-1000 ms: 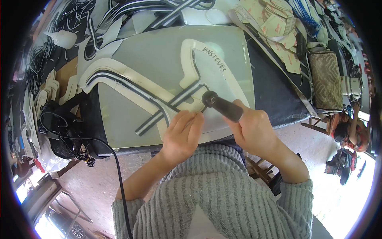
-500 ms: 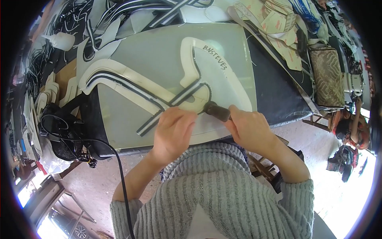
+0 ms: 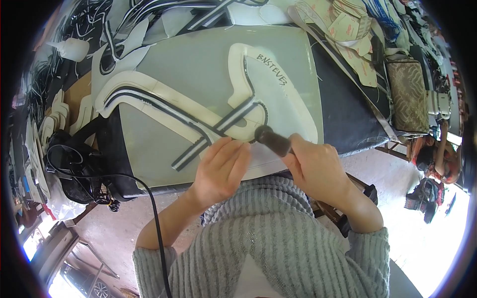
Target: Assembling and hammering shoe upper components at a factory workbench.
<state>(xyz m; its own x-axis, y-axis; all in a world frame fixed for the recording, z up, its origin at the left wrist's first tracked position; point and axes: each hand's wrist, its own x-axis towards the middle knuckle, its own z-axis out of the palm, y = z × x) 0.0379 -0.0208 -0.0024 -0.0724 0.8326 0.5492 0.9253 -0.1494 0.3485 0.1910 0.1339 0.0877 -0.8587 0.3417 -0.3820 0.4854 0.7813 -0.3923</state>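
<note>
A white and cream cut-out piece [image 3: 290, 102], shaped like part of a shoe upper with handwriting on it, lies flat on the grey-green work board [image 3: 174, 54]. Black-and-white striped strips [image 3: 238, 115] run along its curves and cross near the middle. My left hand [image 3: 223, 169] is closed, its fingertips pinched at the piece's near edge beside the crossing; what lies under them is partly hidden. In my right hand [image 3: 318, 166] is a hammer [image 3: 273, 140] with a dark, rounded head. The head is over the piece's near edge, just right of my left fingertips; I cannot tell whether it touches.
A white squeeze bottle [image 3: 74, 49] stands at the far left. More striped strips [image 3: 203, 17] lie along the back. A patterned purse-like item [image 3: 408, 97] and patterned paper scraps [image 3: 365, 64] are at the right. A black cable [image 3: 156, 218] hangs past my left arm.
The hammer has shifted slightly right and nearer to me, with my right hand. My left hand keeps its pinch at the edge, a little nearer to me. The view has shifted slightly.
</note>
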